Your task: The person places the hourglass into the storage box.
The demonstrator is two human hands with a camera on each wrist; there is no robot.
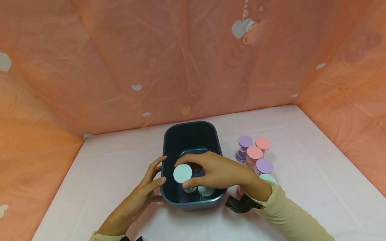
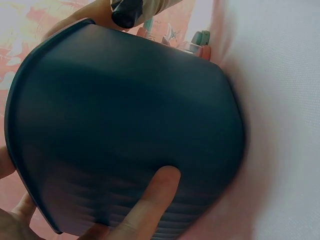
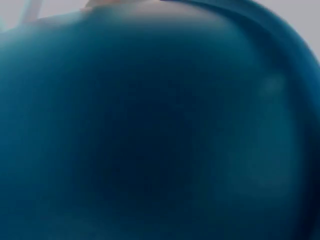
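Observation:
A dark blue-grey plastic bin (image 1: 193, 203) stands on the table. My right hand (image 1: 215, 169) reaches over its right rim and pinches a sand timer (image 1: 182, 173) with a pale mint end cap, its clear body partly hidden below the cap. Beside it in the bin, partly under the hand, is another pale-capped sand timer (image 1: 206, 191). My left hand (image 1: 147, 189) rests against the bin's left side, thumb and fingertips at the rim. In the left wrist view one finger (image 2: 162, 187) presses the outer wall. The right wrist view is filled by the blurred bin wall (image 3: 150, 140).
To the right of the bin stand several sand timers with purple caps (image 1: 245, 141), pink caps (image 1: 254, 153) and a mint cap (image 1: 267, 177), partly hidden by my right forearm. White cloth (image 1: 120, 160) covers the table. Orange sheeting (image 1: 181, 67) hangs behind and on both sides.

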